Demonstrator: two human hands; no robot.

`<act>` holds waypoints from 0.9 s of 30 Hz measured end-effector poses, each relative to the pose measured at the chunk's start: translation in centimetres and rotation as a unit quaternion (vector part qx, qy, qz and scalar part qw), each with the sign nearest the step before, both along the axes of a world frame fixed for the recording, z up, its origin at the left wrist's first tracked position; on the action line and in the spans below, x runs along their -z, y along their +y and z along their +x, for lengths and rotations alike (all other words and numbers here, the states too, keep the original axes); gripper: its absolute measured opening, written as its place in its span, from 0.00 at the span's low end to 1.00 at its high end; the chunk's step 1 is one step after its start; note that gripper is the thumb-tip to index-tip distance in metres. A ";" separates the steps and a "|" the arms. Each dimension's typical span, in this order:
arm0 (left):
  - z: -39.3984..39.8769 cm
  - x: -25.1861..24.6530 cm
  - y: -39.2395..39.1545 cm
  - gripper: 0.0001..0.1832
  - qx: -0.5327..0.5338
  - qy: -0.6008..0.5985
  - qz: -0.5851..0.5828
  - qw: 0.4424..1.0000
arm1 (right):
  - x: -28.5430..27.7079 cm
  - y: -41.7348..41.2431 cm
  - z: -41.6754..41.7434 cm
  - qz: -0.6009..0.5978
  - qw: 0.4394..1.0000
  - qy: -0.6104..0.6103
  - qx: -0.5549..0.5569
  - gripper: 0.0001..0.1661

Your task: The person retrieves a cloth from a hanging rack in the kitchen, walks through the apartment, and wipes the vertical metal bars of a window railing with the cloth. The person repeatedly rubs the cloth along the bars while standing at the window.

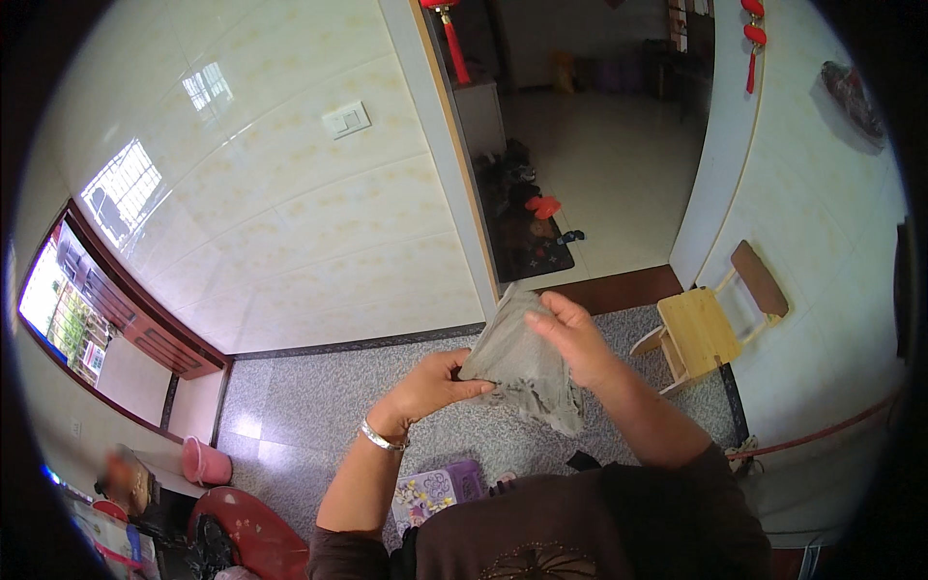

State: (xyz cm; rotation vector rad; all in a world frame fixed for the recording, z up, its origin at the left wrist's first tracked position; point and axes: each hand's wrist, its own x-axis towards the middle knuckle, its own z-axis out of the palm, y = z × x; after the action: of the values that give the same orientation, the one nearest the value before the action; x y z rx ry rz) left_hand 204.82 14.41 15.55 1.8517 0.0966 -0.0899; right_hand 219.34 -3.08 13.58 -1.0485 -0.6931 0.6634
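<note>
A worn grey cloth [518, 355] with ragged, dark-stained lower edges hangs between my two hands, above the grey floor. My left hand [442, 388], with a silver bangle on the wrist, pinches its lower left edge between thumb and fingers. Higher up on the right, my right hand [573, 337] grips the cloth's upper edge, thumb on the near face. Part of the cloth behind the fingers is hidden.
A small wooden chair [699, 330] stands by the right wall. Below me lies a purple-edged patterned item [435, 493]. Shoes lie on a dark mat [533, 250] past the doorway. A pink bucket [206, 460] and a red round object [246, 533] are at lower left.
</note>
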 end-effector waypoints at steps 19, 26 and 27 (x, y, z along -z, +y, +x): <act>-0.5 -0.1 -0.4 0.10 -0.134 -0.149 -0.296 0.934 | 8.5 3.0 -2.2 -0.262 0.944 0.168 -0.109 0.31; 0.2 3.0 0.6 0.10 -0.131 -0.137 -0.223 0.956 | 6.4 6.1 -2.1 -0.025 0.892 0.395 -0.219 0.26; 0.5 3.5 1.3 0.09 -0.153 -0.177 -0.157 0.960 | 5.3 6.2 -2.3 -0.004 0.891 0.399 -0.218 0.24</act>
State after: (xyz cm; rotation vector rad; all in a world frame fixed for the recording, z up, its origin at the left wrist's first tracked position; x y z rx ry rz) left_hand 205.35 15.72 12.08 1.4910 0.1095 0.4195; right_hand 217.03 3.13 8.29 -0.5299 -0.1850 1.3845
